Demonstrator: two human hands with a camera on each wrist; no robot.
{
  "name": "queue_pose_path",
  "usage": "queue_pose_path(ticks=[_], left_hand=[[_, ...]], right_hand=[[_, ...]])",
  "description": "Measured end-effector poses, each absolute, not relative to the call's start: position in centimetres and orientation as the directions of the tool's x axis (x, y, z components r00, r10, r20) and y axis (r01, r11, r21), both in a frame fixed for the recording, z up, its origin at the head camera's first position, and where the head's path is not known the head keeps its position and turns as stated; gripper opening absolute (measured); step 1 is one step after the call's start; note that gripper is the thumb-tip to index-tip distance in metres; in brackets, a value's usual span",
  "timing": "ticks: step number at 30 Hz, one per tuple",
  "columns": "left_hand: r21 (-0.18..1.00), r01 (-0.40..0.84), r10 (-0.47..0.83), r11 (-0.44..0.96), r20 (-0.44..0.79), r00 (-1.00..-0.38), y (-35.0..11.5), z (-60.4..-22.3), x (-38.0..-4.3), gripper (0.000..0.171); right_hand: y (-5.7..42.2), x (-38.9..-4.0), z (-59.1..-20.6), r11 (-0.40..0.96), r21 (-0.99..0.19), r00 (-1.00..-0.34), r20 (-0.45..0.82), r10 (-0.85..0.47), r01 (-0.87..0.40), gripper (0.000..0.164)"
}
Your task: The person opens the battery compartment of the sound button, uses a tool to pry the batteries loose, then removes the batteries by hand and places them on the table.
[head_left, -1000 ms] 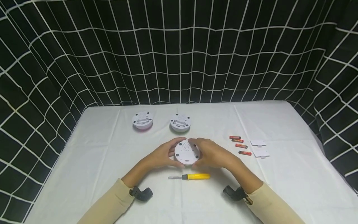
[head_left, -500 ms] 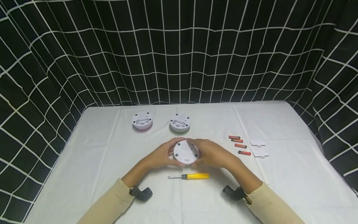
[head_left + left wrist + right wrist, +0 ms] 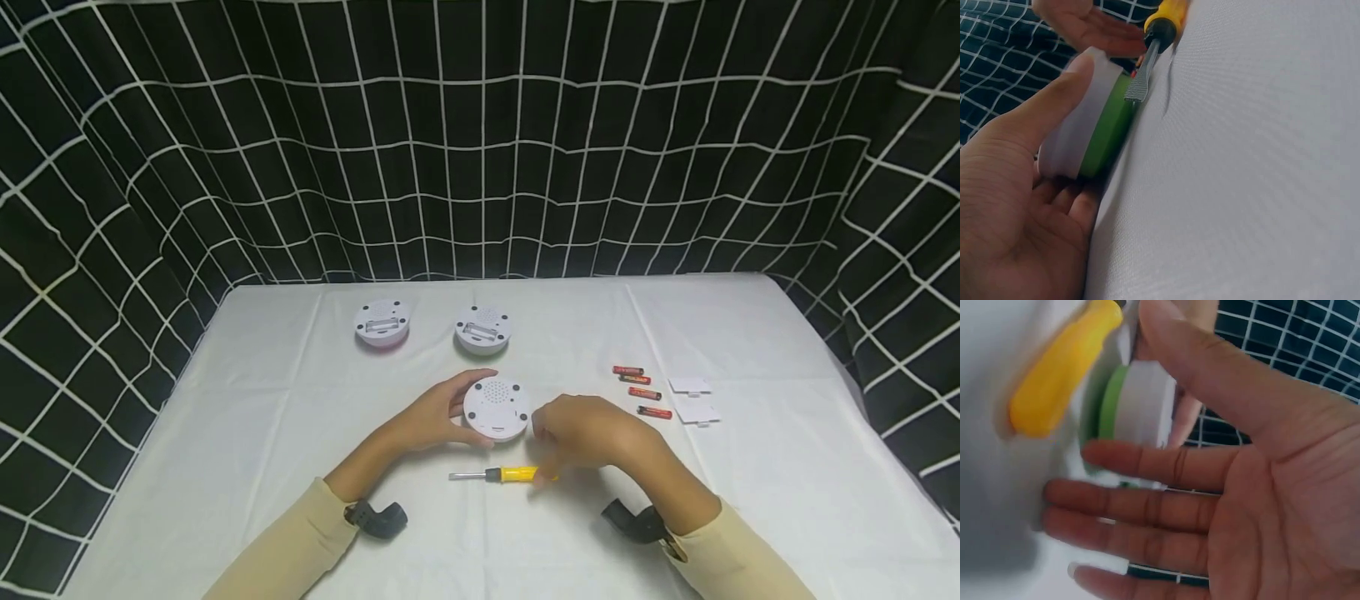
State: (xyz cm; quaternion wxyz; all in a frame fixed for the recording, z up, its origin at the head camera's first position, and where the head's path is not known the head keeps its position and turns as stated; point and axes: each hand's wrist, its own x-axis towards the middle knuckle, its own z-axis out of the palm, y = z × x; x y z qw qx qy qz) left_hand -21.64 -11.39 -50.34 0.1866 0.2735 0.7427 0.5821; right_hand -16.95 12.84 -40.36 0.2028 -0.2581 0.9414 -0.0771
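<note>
Left hand (image 3: 441, 414): you grip the round white-and-green device (image 3: 495, 408) | Right hand (image 3: 588, 431): fingers spread — near the yellow-handled screwdriver (image 3: 512, 474)

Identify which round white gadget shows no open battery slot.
The front gadget, held by the left hand: it looks closed over on top, while the back left gadget and back right gadget both show open slots.
</note>
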Motion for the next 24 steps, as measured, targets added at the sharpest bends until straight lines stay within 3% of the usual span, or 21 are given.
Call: queue_pose_path(ticks=[4, 11, 19, 24], left_hand=[[0.971, 0.172, 0.618, 0.165, 0.034, -0.785, -11.5, -50.4, -21.5, 0.097], [0.977, 0.162, 0.613, 0.141, 0.042, -0.789, -11.5, -50.4, -21.4, 0.097], [0.979, 0.162, 0.624, 0.122, 0.052, -0.779, -11.5, -50.6, -21.7, 0.095], [0.977, 0.173, 0.633, 0.126, 0.055, -0.772, -11.5, -50.7, -21.8, 0.095]], right_hand=[[12.4, -16.7, -40.7, 0.815, -0.284, -0.740, -0.342, -0.579, -0.506, 0.042], [12.0, -16.8, -41.0, 0.792, -0.274, -0.727, -0.315, -0.610, -0.546, 0.038], [11.4, -17.4, -41.8, 0.732, -0.228, -0.747, -0.030, -0.664, -0.642, 0.029], [10.7, -17.5, -42.3, 0.755, -0.186, -0.776, 0.083, -0.626, -0.629, 0.026]])
